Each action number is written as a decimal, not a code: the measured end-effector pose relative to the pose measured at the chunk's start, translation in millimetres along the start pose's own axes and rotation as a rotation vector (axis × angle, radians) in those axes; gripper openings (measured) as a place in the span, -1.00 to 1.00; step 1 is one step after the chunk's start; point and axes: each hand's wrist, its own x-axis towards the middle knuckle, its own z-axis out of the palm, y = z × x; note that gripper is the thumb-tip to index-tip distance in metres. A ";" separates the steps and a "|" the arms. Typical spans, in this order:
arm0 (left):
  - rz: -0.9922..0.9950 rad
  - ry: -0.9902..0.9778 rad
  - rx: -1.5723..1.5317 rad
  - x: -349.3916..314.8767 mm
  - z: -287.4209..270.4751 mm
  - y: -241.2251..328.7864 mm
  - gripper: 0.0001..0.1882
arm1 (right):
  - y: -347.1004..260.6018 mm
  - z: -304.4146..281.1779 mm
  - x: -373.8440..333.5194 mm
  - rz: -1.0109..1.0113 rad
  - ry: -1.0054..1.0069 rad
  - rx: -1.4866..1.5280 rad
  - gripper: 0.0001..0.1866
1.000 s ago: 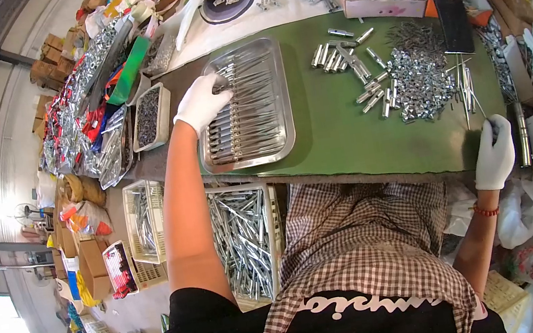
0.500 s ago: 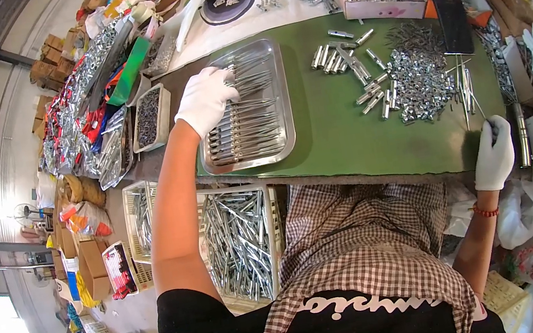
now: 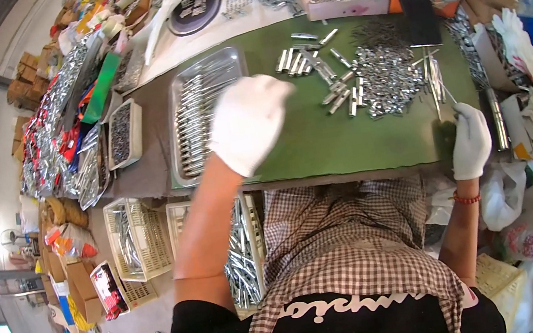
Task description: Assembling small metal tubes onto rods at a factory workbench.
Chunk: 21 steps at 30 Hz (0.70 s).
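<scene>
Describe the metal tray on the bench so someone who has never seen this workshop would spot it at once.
Find the large green work surface in front of the person. At its left end, partly hidden by the white-gloved left hand, lies a shiny rectangular metal tray. Slim silver pieces line it side by side, unlike the cream plastic bin further left, which holds jumbled dark bits.

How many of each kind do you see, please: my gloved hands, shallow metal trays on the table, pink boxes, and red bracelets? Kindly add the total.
Left gloved hand and right gloved hand: 2
Metal tray: 1
Pink box: 1
Red bracelet: 1
Total: 5
</scene>
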 end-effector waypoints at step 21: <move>0.142 -0.133 -0.133 25.8 57.8 120.2 -0.78 | -57.7 -10.8 -3.8 -0.239 -0.366 -0.005 -0.70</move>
